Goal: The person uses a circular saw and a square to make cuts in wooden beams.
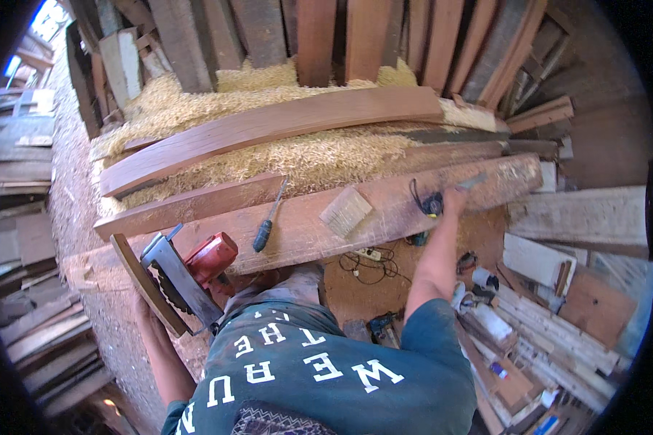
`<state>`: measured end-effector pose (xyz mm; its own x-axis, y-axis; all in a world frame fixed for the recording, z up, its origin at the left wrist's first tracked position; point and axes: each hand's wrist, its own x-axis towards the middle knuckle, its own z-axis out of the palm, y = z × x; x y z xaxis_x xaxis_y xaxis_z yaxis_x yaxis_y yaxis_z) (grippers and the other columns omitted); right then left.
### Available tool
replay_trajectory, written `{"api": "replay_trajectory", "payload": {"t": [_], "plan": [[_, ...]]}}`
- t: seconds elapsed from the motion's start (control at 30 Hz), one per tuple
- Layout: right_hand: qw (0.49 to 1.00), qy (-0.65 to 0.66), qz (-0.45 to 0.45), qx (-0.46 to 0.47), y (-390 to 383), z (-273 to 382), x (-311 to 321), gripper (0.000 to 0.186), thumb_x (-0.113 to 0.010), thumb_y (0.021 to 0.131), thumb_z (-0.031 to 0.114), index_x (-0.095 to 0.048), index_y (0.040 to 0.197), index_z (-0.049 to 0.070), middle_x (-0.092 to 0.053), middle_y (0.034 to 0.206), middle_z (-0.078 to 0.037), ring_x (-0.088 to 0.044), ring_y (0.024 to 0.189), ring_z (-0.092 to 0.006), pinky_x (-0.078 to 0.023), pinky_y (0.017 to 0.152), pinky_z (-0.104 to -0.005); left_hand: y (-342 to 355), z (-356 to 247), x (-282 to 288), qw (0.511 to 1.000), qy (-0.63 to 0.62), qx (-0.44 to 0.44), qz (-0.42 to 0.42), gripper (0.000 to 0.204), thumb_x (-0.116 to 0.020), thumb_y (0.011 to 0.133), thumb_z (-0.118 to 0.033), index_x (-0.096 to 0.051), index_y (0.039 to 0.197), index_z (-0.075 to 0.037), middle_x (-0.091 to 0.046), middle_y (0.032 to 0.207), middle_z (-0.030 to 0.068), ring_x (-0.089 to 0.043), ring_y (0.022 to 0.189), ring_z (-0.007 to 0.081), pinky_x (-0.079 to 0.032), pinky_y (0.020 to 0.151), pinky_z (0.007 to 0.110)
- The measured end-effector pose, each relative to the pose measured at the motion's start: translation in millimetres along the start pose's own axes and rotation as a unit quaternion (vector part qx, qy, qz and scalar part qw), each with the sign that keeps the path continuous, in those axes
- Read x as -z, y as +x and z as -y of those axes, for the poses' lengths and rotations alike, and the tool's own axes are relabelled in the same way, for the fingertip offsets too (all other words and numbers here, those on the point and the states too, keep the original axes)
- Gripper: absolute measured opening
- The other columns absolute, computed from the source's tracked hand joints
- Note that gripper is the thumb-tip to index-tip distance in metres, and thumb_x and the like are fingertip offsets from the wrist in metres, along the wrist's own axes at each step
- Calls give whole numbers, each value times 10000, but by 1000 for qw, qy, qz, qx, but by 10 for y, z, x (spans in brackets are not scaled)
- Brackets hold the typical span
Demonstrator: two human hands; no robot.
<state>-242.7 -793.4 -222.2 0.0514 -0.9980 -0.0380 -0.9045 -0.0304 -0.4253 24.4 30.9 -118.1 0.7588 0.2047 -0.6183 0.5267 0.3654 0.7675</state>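
My left hand (141, 304) is closed on the edge of a narrow wooden board (146, 284), its fingers partly hidden behind it. Right beside that board, tilted up near my lap, is a power saw (212, 259) with a red motor housing and a metal base plate. Over the thick plank's right part reaches my right hand (454, 197), fingers closed at a flat greyish thing (474, 180) too small to make out. A black and yellow tape measure (432, 204) lies just left of that hand. A screwdriver (263, 233) and a square wood block (346, 212) rest on the plank (297, 235).
Beyond the plank, a long curved beam (268, 130) lies over wood shavings (326, 156). Upright boards (315, 43) lean at the back. A cable (374, 268) and a power drill (384, 330) are on the ground. Timber stacks (43, 326) stand left, offcuts (515, 362) right.
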Motion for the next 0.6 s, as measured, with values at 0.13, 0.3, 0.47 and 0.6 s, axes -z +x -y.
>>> {"api": "replay_trajectory", "payload": {"t": [0.13,0.3,0.47,0.6], "plan": [[992,-123,15,11,667,-517,-217,448,-739,777,299,-714,1081,-29,-704,1104,-248,-659,1078,-409,-524,905,-487,-108,54,-65,1000,14,-7,-16,186,-564,1008,-239,-645,1046,-76,-664,796,36,-639,652,143,-546,557,287],[994,-50,98,-16,960,-675,-687,378,-711,777,180,-691,1063,-66,-713,1078,-246,-695,1040,-352,-525,880,-434,-405,46,-94,998,39,-41,-38,172,-563,1005,-228,-645,1031,-78,-661,783,34,-637,633,143,-542,546,286],[999,13,26,-32,1555,-1703,-886,427,-763,789,247,-702,1086,-53,-726,1006,-216,-701,978,-342,-527,880,-439,-139,-18,-443,992,118,-28,-20,161,-578,974,-212,-639,1000,-65,-644,774,34,-600,630,158,-495,569,309],[979,86,143,-114,1285,-1066,-945,441,-723,812,263,-683,1062,-98,-715,962,-191,-678,907,-304,-519,833,-431,-301,71,-26,995,70,-58,-29,148,-605,968,-217,-655,994,-79,-643,775,25,-598,634,156,-503,585,313]]}}
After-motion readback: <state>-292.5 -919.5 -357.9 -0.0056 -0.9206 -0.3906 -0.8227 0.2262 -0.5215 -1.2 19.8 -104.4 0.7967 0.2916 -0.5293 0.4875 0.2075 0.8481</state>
